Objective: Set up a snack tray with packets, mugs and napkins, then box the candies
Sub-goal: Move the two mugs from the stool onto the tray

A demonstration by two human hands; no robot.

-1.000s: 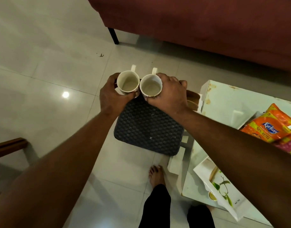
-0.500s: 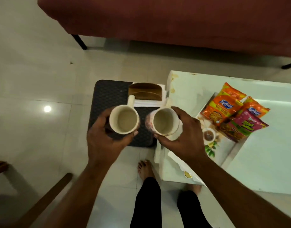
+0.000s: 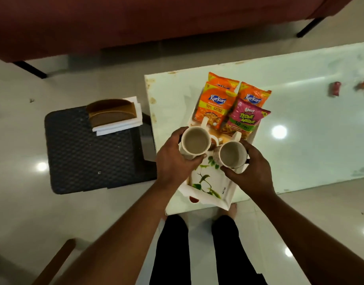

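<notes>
My left hand (image 3: 173, 163) grips one white mug (image 3: 195, 142), and my right hand (image 3: 251, 171) grips a second white mug (image 3: 230, 154). Both mugs are empty, upright, and held just above the middle of the white leaf-patterned tray (image 3: 216, 192) on the glass table (image 3: 300, 120). Orange snack packets (image 3: 215, 105) and a pink packet (image 3: 244, 120) lie on the tray's far half. White napkins (image 3: 117, 125) in a brown holder (image 3: 111, 112) sit on the dark stool (image 3: 90, 153) to the left. Wrapped candies (image 3: 335, 89) lie at the table's far right.
A dark red sofa (image 3: 136, 21) runs along the far side. A wooden chair arm (image 3: 53, 262) shows at the lower left. My legs and bare feet (image 3: 232, 210) stand at the table's near edge on glossy floor tiles.
Both hands have carried the mugs from over the dark stool rightward to above the tray on the table. My view has swung right with them.
</notes>
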